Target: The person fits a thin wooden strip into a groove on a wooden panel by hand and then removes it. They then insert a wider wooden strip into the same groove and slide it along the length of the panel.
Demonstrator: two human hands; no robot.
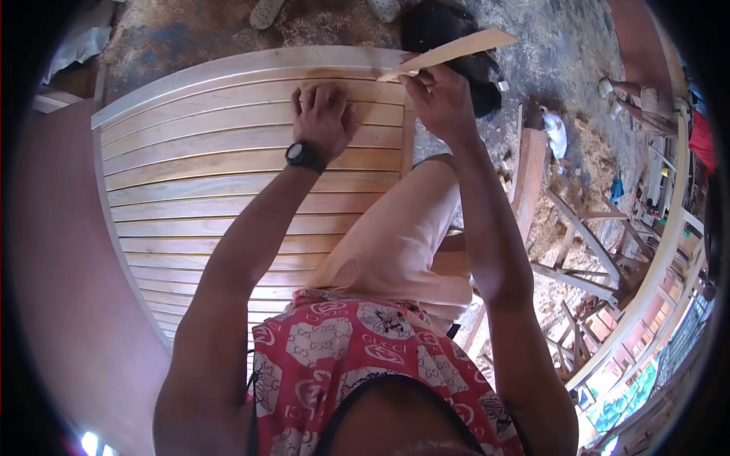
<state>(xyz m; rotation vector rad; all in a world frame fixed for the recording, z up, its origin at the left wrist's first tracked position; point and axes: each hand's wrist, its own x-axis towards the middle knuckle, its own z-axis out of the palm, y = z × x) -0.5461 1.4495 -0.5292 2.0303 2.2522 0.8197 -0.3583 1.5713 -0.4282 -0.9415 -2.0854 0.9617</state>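
Note:
My right hand (pixel 439 99) pinches a thin, flat wooden strip (pixel 464 47) between thumb and fingers. One end of the strip meets the top corner of a slatted wooden panel (pixel 251 140); the wider end sticks out to the right past the panel's frame. On the upper slats rests my left hand (pixel 322 114), with bent fingers and the thumb apart, and nothing visible in it. A dark watch (pixel 304 156) is on that wrist. My bent leg (pixel 395 228) lies across the panel's right side.
Wood shavings cover the floor (pixel 198 30). Right of the panel lie a timber plank (pixel 530 171) and wooden trestle pieces (pixel 582 232). A black rounded object (pixel 437 30) stands behind the strip. Another person's legs (pixel 646 106) show at the far right. A wall (pixel 57 251) runs along the left.

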